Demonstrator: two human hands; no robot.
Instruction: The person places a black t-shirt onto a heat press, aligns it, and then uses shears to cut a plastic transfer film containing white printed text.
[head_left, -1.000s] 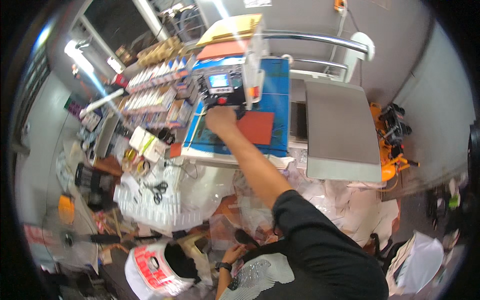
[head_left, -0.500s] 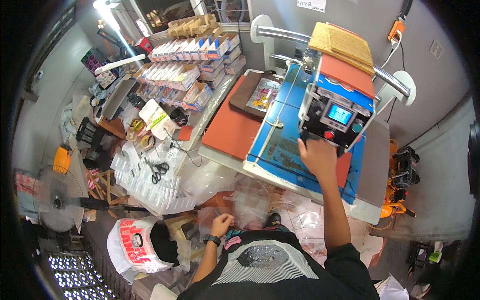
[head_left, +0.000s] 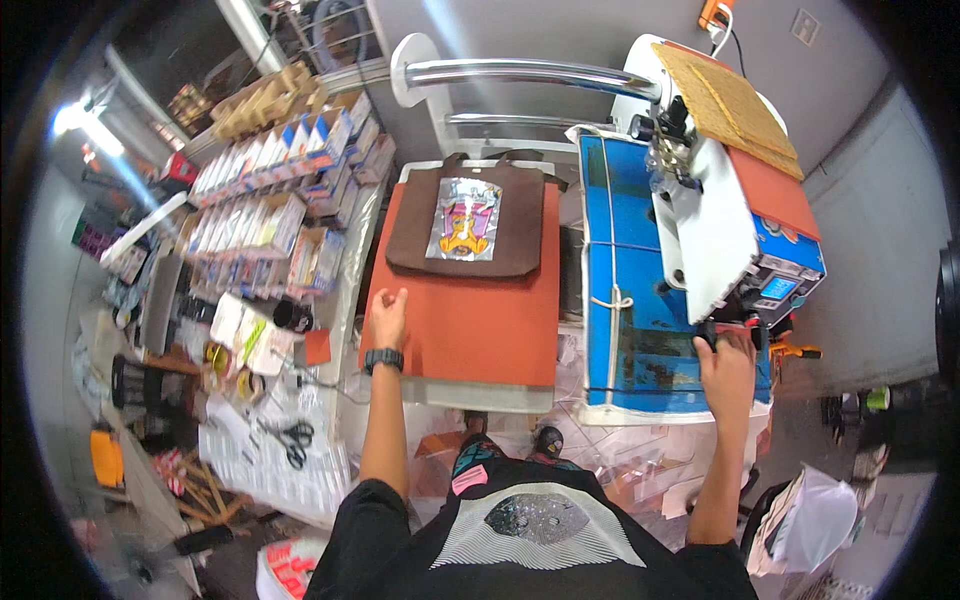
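Observation:
At the right, my right hand [head_left: 728, 372] is closed round a black handle [head_left: 706, 332] at the front of the heat press [head_left: 722, 235]. The press head stands to the right over a blue covered board [head_left: 625, 265] tied with cord. My left hand [head_left: 387, 318] hovers by the left edge of an orange-red pad [head_left: 475, 330], fingers loosely bent and apart, with nothing in them. On the pad lies a brown tote bag [head_left: 525, 225], its handles toward the back. A shiny transfer film [head_left: 466, 220] with a colourful figure lies on the bag's front.
Chrome rails [head_left: 530, 73] run behind the pad and board. Stacked boxes [head_left: 265, 215] of white packets stand on the left table, with black scissors [head_left: 292, 442] and tape rolls [head_left: 250, 384] nearer me. A white stool-like pile [head_left: 815, 520] is at the lower right.
The press head and my right hand have gone further right, and the whole tote bag now shows. My left hand has risen from near my lap to the pad. My view has turned.

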